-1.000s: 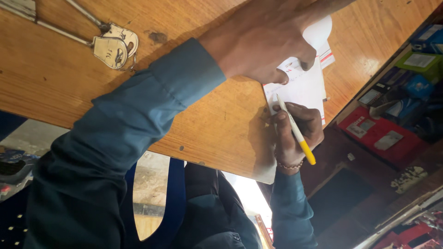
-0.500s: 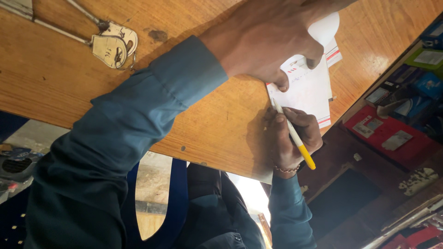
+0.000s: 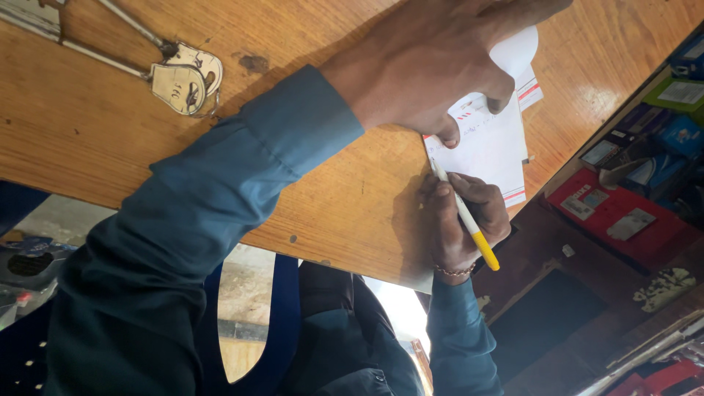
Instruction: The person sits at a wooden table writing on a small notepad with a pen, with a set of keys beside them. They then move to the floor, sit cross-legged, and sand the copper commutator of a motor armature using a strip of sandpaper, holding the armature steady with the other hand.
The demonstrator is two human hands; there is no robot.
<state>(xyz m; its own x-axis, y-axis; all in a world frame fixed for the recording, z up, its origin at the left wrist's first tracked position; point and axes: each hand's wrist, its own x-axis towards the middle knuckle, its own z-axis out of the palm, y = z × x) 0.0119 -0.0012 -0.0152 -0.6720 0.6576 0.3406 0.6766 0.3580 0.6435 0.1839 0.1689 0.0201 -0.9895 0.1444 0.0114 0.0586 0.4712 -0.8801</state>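
Fingers: I see my right hand (image 3: pixel 460 220) pinched around a white pen with a yellow cap (image 3: pixel 464 216); my left hand (image 3: pixel 433 73) lies flat, fingers pressing down.
Paper: a white sheet with red-striped edges (image 3: pixel 488 150), under my left fingertips, at 3 o'clock from centre.
Pen tip: touching the sheet's near edge.
Table: orange wooden top (image 3: pixel 315 191).
Keys: metal bunch (image 3: pixel 183 77) at 10 o'clock, well apart.
Boxes: red packs (image 3: pixel 623 220) at 4 o'clock.

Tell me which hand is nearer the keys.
Left. The left hand presses the white paper to the right of the keys; the right hand, holding a pen, sits farther off, lower right.
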